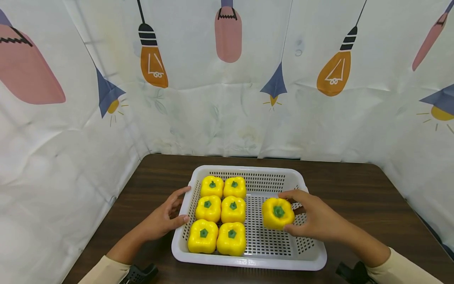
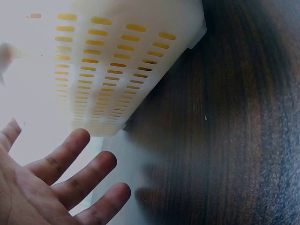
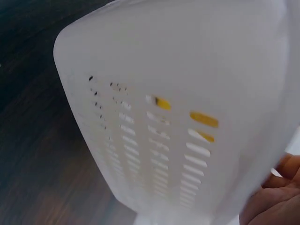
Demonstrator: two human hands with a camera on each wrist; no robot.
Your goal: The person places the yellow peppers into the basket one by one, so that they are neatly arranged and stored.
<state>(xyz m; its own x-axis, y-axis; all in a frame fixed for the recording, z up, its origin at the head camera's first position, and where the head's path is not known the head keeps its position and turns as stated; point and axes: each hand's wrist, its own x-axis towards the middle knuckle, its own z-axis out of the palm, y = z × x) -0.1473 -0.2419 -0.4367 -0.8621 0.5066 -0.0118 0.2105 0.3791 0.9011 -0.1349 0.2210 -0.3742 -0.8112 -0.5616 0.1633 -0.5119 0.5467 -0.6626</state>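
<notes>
A yellow bell pepper (image 1: 278, 213) with a green stem is held between the thumb and fingers of my right hand (image 1: 312, 217), over the right half of the white basket (image 1: 280, 264). Several more yellow bell peppers (image 1: 231, 238) stand stem up in two columns along the basket's left side. At the left rim, my left hand (image 1: 164, 217) touches the basket with its fingers spread. From the left wrist, the fingers (image 2: 86, 180) show relaxed beside the slotted basket wall (image 2: 112, 84). In the right wrist view the basket wall (image 3: 178, 61) covers most of the right hand.
The basket stands on a dark brown wooden table (image 1: 354, 189). A white curtain (image 1: 220, 118) printed with bulbs and lamps hangs behind the table and along its left side. Dark wrist straps (image 1: 140, 273) sit at both sleeves.
</notes>
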